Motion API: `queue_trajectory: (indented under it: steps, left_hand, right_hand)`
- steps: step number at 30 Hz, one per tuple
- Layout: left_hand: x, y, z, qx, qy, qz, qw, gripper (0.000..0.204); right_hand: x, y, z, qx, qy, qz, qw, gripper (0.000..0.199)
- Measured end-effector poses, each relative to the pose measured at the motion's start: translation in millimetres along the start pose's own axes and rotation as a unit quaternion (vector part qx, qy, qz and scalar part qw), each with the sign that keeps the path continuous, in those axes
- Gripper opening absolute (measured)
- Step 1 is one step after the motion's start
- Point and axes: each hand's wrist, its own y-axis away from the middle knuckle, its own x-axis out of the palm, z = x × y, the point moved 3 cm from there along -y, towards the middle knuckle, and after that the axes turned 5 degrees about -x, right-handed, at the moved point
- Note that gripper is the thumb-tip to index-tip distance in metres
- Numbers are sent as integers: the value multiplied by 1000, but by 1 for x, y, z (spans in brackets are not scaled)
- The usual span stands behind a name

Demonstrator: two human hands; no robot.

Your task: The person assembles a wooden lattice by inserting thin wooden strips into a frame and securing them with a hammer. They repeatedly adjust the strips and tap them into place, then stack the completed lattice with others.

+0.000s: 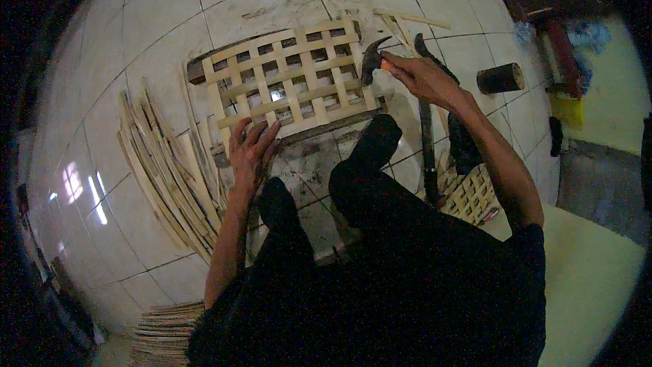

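A woven lattice panel of pale flat strips [285, 80], probably bamboo, lies over dark wooden bars [197, 71] on the floor in front of me. My left hand [251, 151] rests at its near left corner, fingers spread over the edge strips. To the right of the panel, my right hand [429, 83] is closed round the orange handle of a claw hammer, gripping it close to the head. The dark hammer head [371, 61] is beside the panel's right edge; whether it touches cannot be told. My fingers hide most of the handle.
Loose long strips [163, 170] lie left of the panel, with a stacked bundle [166, 336] nearer me. On the right are a dark short cylinder [499, 79], a long dark-bladed tool [427, 146] and another woven piece [470, 196]. My dark-covered feet stand close to the panel's near side.
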Motion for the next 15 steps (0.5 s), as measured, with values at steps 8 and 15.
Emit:
queue_trajectory:
  steps: [8,15]
  left_hand:
    - [9,3,3,-2,0,-41,999,46]
    - [3,0,0,2,-23,-47,999,47]
  right_hand:
    - [31,3,-2,-57,-2,-27,998,40]
    - [33,7,5,-58,-45,-49,996,39]
